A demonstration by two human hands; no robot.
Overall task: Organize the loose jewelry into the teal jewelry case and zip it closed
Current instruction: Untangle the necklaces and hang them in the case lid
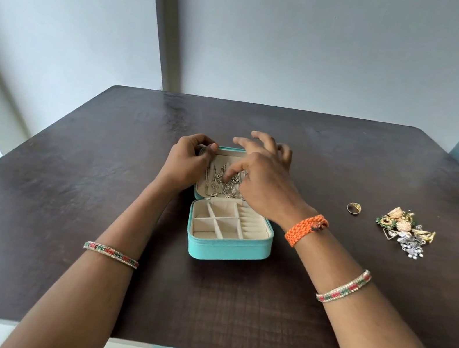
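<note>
Tabletop: teal jewelry case [227, 248] beneath fingers [230, 172]

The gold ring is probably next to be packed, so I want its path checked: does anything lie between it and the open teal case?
Nothing lies on the table between the gold ring and the teal case; only the person's right forearm crosses above that stretch.

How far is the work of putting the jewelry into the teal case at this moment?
Done: silver chains lie in the lid of the open teal case. In hand: the left hand grips the lid's corner while the right hand arranges the chains. Left: the gold ring, the earring pile, empty compartments, and zipping.
</note>
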